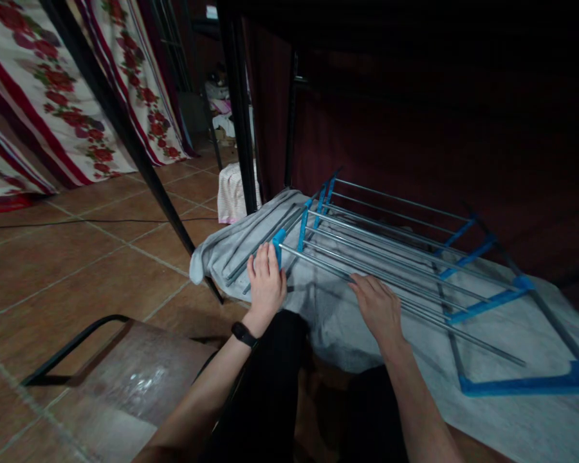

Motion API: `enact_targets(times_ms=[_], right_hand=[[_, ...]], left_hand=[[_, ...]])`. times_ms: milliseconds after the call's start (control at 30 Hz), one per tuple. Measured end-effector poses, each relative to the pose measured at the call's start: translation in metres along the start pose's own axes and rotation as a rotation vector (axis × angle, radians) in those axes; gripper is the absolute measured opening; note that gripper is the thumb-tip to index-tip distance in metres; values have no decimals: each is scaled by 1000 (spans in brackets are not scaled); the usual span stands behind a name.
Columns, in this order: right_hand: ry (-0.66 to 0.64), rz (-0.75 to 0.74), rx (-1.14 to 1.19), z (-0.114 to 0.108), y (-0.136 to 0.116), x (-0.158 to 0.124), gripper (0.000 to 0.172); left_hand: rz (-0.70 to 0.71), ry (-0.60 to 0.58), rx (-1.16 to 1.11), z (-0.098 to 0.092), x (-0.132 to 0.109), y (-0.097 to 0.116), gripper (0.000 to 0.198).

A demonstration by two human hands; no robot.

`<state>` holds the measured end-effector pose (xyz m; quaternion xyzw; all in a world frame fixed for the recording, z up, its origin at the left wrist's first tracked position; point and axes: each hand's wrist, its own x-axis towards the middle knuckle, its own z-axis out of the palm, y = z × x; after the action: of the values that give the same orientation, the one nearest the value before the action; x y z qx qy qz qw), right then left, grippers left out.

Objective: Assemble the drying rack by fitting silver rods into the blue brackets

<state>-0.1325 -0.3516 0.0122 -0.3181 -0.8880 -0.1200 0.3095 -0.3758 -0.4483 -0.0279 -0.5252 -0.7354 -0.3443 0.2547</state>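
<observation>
On a grey cloth (328,321) lies a rack of metal rods and blue plastic joints, which looks like a drying rack (395,235). My left hand (266,283), with a dark band on its wrist, holds a blue plastic connector (278,239) at the rack's near left corner. A loose-ended metal rod (313,262) runs from that connector toward the right. My right hand (379,307) is closed around this rod near its middle, palm down. The rod's far end (518,361) lies apart from the blue crosspieces. Several more loose rods (258,241) rest on the cloth beyond my left hand.
A chair (139,373) stands at my left on the tiled floor (91,257). Black metal posts (139,154) rise at the left and behind the cloth. A flowered curtain (72,96) hangs at the far left. A dark cable (101,222) crosses the floor.
</observation>
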Motion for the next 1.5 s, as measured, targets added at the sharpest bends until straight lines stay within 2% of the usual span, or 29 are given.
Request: enact_targets(times_ms=[100, 233, 400, 567, 767, 900, 1100, 1300, 1400, 1500], right_hand=[[-2, 16, 9, 4, -1, 0, 26], [2, 30, 27, 11, 1, -1, 24], [6, 33, 73, 17, 5, -2, 22], [-24, 50, 108, 18, 5, 1, 22], [4, 79, 81, 10, 10, 5, 22], [39, 118, 32, 2, 26, -5, 26], [191, 339, -40, -5, 61, -34, 29], [127, 430, -105, -3, 71, -45, 31], [95, 444, -131, -1, 70, -41, 34], [92, 438, -143, 0, 72, -38, 34]], left_hand=[[178, 37, -68, 4, -16, 12, 67], [367, -10, -144, 19, -25, 35, 66], [449, -41, -105, 30, -6, 66, 56], [587, -133, -77, 32, 24, 88, 44], [631, -224, 42, 29, 44, 94, 40], [661, -183, 80, 28, 52, 93, 37], [702, -128, 102, 29, 56, 92, 36], [674, -140, 39, 29, 54, 92, 38], [666, -156, -20, 27, 53, 105, 38], [737, -189, -76, 28, 51, 134, 40]])
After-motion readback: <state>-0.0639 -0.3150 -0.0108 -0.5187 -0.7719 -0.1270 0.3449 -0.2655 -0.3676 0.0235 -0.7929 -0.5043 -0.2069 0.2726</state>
